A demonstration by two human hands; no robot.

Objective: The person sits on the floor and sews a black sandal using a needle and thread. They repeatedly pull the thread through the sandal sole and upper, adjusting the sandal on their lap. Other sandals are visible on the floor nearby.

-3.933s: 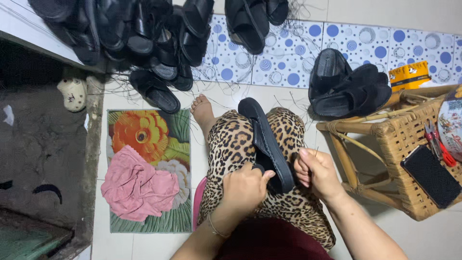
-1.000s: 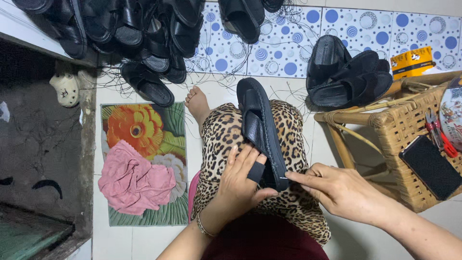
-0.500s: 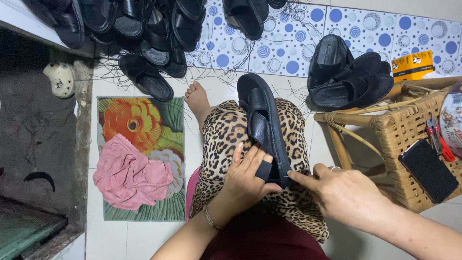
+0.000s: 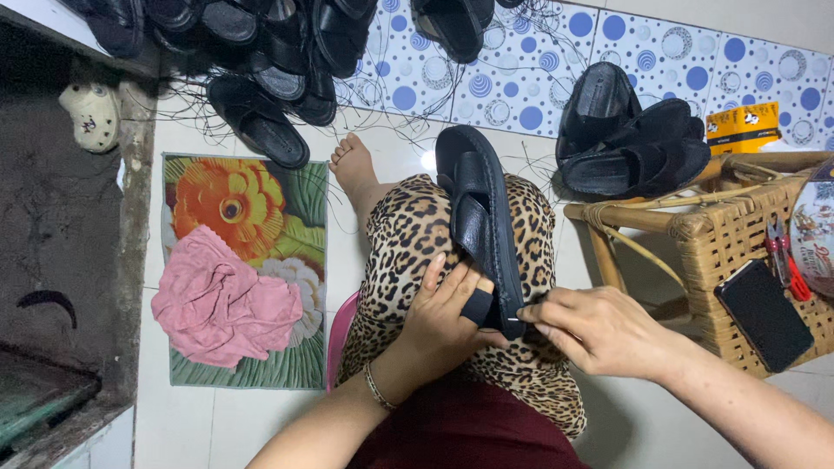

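Tiled floor [image 4: 217, 434] all round, part plain white, part blue-dotted. Against the far edge, a heap of black sandals [image 4: 261, 52]; a smaller stack [image 4: 634, 139] beside a wicker stool [image 4: 695, 234] carrying a dark phone [image 4: 764, 314] and red-handled pliers [image 4: 786, 260]. On the left, a flower-printed mat [image 4: 239, 217] with a crumpled pink cloth [image 4: 221, 304] on it. In the middle, a lap in leopard-print fabric [image 4: 408, 252], bare foot [image 4: 352, 165] stretched toward the heap. Lying along that lap, toe pointing away: one black sandal [image 4: 482, 221], heel end nearest the body. Left hand [image 4: 443, 321] clasped round the heel, a finger wrapped in dark tape, steadying the sole from beneath. Right hand [image 4: 599, 330] pinched at the sole's rear edge, fingertips closed on something too small to make out, possibly a loose thread. Best done, judging from this grip, with the sandal pressed firmly into the lap, the left hand kept from sliding, and any pull by the right hand short and close along the sole's rim rather than outward, so the strap and edge escape strain.
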